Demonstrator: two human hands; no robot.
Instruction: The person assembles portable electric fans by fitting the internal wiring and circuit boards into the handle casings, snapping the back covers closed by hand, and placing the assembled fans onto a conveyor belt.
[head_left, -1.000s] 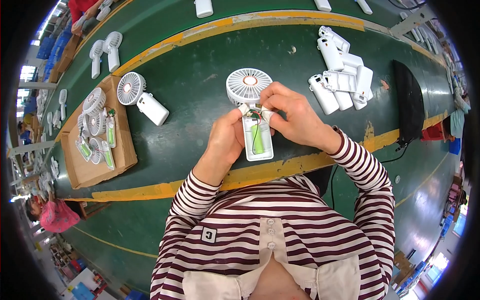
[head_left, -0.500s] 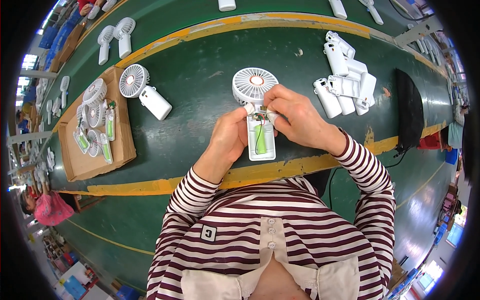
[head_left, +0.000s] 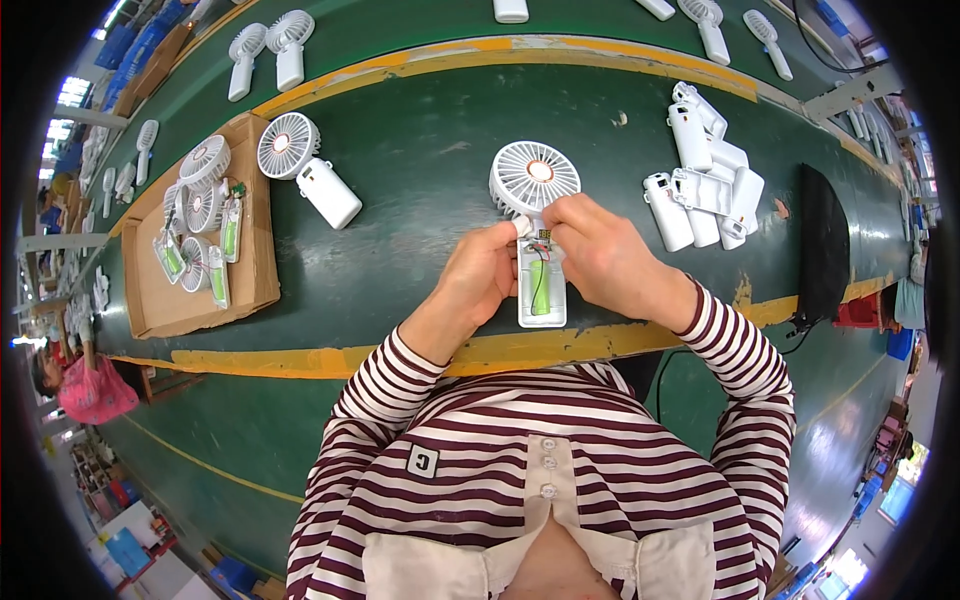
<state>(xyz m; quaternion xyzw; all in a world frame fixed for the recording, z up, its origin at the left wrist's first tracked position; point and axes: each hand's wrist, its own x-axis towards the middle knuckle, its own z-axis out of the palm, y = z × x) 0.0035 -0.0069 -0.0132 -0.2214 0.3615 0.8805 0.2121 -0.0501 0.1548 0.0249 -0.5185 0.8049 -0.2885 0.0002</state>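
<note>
A white handheld fan [head_left: 521,187] lies in front of me with its round grille away from me and its handle pointing toward me. The handle's shell is uncovered, showing a green cylindrical battery [head_left: 541,287], thin wires and a small circuit board [head_left: 543,236] near the neck. My left hand [head_left: 468,272] grips the left side of the fan at the neck, thumb on top, with a white covering on the thumb tip. On the other side, my right hand [head_left: 608,254] is closed at the neck beside the board. Its fingertips hide what they pinch.
At left, a cardboard tray [head_left: 262,215] holds several opened fans with batteries showing. Beside it lies a fan with a closed handle [head_left: 330,195]. White handle shells [head_left: 688,205] are piled at right, near a black cloth-like item [head_left: 824,235]. More fans [head_left: 290,50] lie beyond the yellow-edged strip.
The whole view has shifted slightly, so the fan and hands appear further right. My right fingers have drawn in over the neck; my left hand keeps its hold.
</note>
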